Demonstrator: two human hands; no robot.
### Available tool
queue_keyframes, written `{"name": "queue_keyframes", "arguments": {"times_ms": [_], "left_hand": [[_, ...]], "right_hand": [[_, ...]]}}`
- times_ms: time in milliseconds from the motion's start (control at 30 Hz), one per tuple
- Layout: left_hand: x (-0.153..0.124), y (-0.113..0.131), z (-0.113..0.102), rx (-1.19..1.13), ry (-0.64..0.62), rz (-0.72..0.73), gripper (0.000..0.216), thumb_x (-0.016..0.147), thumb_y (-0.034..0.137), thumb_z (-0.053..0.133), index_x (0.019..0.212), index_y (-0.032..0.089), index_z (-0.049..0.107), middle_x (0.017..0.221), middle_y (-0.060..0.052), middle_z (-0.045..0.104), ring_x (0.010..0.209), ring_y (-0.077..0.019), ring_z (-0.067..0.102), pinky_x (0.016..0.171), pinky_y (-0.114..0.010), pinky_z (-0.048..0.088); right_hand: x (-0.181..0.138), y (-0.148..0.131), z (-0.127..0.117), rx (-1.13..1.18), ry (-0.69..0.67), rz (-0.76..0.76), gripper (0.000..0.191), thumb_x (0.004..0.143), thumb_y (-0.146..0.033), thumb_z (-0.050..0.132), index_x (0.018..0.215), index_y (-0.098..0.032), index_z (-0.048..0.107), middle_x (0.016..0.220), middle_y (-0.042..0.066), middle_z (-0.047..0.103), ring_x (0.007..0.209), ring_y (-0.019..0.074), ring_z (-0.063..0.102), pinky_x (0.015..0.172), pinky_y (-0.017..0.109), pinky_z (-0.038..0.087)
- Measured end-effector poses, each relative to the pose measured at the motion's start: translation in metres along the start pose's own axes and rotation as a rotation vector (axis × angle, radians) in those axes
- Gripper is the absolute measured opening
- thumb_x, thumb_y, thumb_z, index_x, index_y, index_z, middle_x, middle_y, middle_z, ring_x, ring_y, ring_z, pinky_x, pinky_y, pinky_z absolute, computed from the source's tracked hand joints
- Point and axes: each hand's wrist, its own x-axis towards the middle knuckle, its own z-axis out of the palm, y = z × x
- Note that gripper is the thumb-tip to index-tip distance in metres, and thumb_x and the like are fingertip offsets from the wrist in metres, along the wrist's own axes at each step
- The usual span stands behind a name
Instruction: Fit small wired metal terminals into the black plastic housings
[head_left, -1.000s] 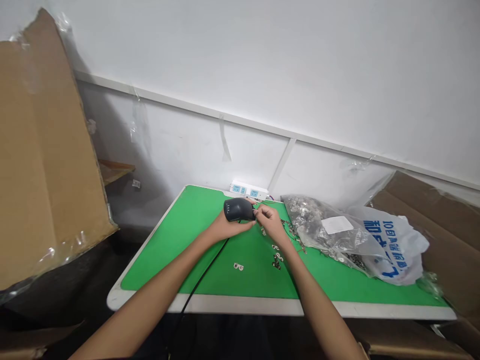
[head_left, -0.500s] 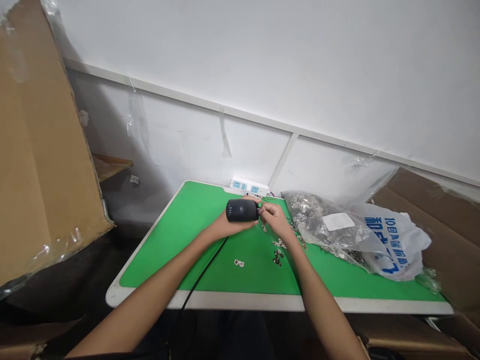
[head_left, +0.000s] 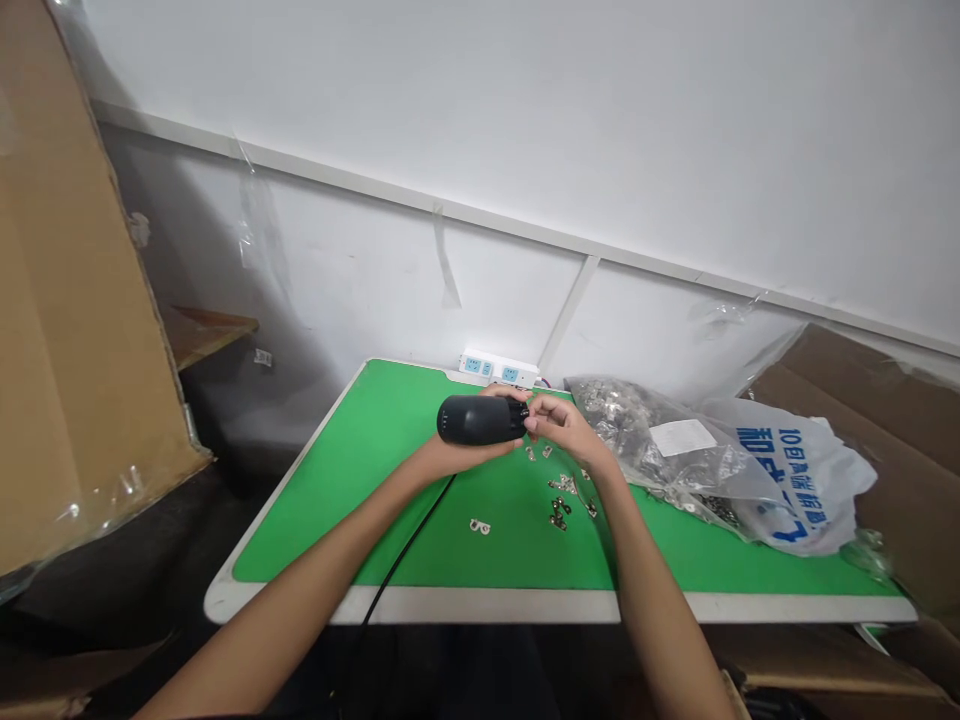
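My left hand (head_left: 457, 455) is wrapped round a black, rounded, handheld device (head_left: 476, 420) that lies sideways above the table, its ribbed end to the right. My right hand (head_left: 559, 425) is closed at that end, thumb and fingertips pinching something too small to make out. Below the right hand, several small metal pieces (head_left: 559, 512) lie loose on the green mat (head_left: 322, 530). Another small metal piece (head_left: 480, 526) sits apart, nearer the front edge. A black cable (head_left: 405, 550) runs from beneath my left forearm over the front edge; where it starts is hidden.
A white power strip (head_left: 499, 370) stands at the back edge by the wall. Clear plastic bags (head_left: 622, 425) of metal parts and a white printed bag (head_left: 810, 490) cover the right side. Cardboard rises at the left (head_left: 75, 300) and right (head_left: 862, 400).
The right hand has shifted slightly to the right and its fingers have spread a little. More of the device's ribbed end shows. The left hand still holds the device. The view has turned slightly.
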Motion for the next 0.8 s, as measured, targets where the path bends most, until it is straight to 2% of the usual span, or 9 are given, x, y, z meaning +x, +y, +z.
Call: {"name": "queue_keyframes", "arguments": {"times_ms": [100, 233, 333, 400, 500, 600, 700, 800], "left_hand": [[0.001, 0.002, 0.002, -0.021, -0.008, -0.011, 0.051, 0.086, 0.022, 0.079, 0.133, 0.031, 0.059, 0.138, -0.008, 0.065, 0.128, -0.0284, 0.066, 0.112, -0.051, 0.056], [0.002, 0.001, 0.005, -0.017, 0.003, 0.015, 0.052, 0.085, 0.022, 0.079, 0.132, 0.03, 0.059, 0.135, -0.008, 0.066, 0.123, -0.0276, 0.068, 0.111, -0.05, 0.056], [0.002, 0.001, 0.006, 0.008, 0.027, 0.05, 0.051, 0.085, 0.023, 0.079, 0.132, 0.03, 0.06, 0.134, -0.008, 0.067, 0.126, -0.0276, 0.066, 0.113, -0.05, 0.054], [0.001, 0.003, 0.006, 0.044, 0.03, 0.056, 0.051, 0.086, 0.024, 0.079, 0.133, 0.03, 0.06, 0.133, -0.008, 0.067, 0.127, -0.0279, 0.065, 0.114, -0.049, 0.053], [-0.001, 0.005, 0.007, 0.093, 0.037, 0.044, 0.048, 0.088, 0.024, 0.077, 0.133, 0.028, 0.062, 0.132, -0.009, 0.068, 0.123, -0.0276, 0.066, 0.112, -0.048, 0.053], [-0.003, 0.005, 0.007, 0.102, 0.044, 0.043, 0.048, 0.088, 0.024, 0.076, 0.134, 0.026, 0.062, 0.131, -0.009, 0.069, 0.12, -0.027, 0.068, 0.11, -0.047, 0.053], [-0.003, 0.005, 0.006, 0.112, 0.044, 0.033, 0.048, 0.088, 0.025, 0.075, 0.134, 0.025, 0.061, 0.129, -0.01, 0.069, 0.119, -0.027, 0.068, 0.109, -0.046, 0.053], [-0.003, 0.005, 0.005, 0.123, 0.01, 0.013, 0.045, 0.089, 0.023, 0.073, 0.133, 0.024, 0.062, 0.128, -0.01, 0.07, 0.119, -0.0273, 0.068, 0.109, -0.046, 0.053]], "right_hand": [[0.0, 0.001, -0.001, 0.07, 0.001, -0.013, 0.039, 0.083, -0.058, 0.079, 0.082, -0.023, 0.063, 0.074, 0.0, 0.062, 0.067, 0.0181, 0.062, 0.066, 0.033, 0.051], [0.0, 0.0, 0.001, 0.04, 0.038, 0.011, 0.043, 0.083, -0.064, 0.076, 0.085, -0.024, 0.062, 0.071, -0.001, 0.06, 0.065, 0.018, 0.059, 0.066, 0.033, 0.051], [0.0, -0.003, 0.005, 0.017, 0.099, -0.016, 0.045, 0.08, -0.065, 0.078, 0.09, -0.025, 0.059, 0.082, 0.0, 0.062, 0.071, 0.0185, 0.06, 0.066, 0.032, 0.051], [0.0, -0.005, 0.008, -0.019, 0.134, -0.077, 0.041, 0.083, -0.062, 0.076, 0.09, -0.026, 0.056, 0.091, 0.002, 0.062, 0.081, 0.0205, 0.061, 0.071, 0.033, 0.052], [-0.001, -0.006, 0.011, -0.23, 0.164, -0.209, 0.031, 0.095, -0.053, 0.065, 0.085, -0.026, 0.055, 0.101, 0.006, 0.064, 0.099, 0.0248, 0.062, 0.088, 0.04, 0.052], [-0.003, -0.007, 0.012, -0.47, 0.173, -0.315, 0.023, 0.101, -0.043, 0.058, 0.087, -0.026, 0.054, 0.111, 0.009, 0.065, 0.11, 0.0274, 0.059, 0.1, 0.046, 0.047], [-0.006, -0.009, 0.013, -0.6, 0.136, -0.324, 0.019, 0.103, -0.041, 0.056, 0.092, -0.026, 0.051, 0.113, 0.008, 0.064, 0.111, 0.0276, 0.058, 0.1, 0.045, 0.046], [-0.008, -0.01, 0.014, -0.698, 0.128, -0.299, 0.022, 0.105, -0.043, 0.051, 0.092, -0.026, 0.05, 0.104, 0.007, 0.06, 0.103, 0.027, 0.058, 0.092, 0.042, 0.046]]}}
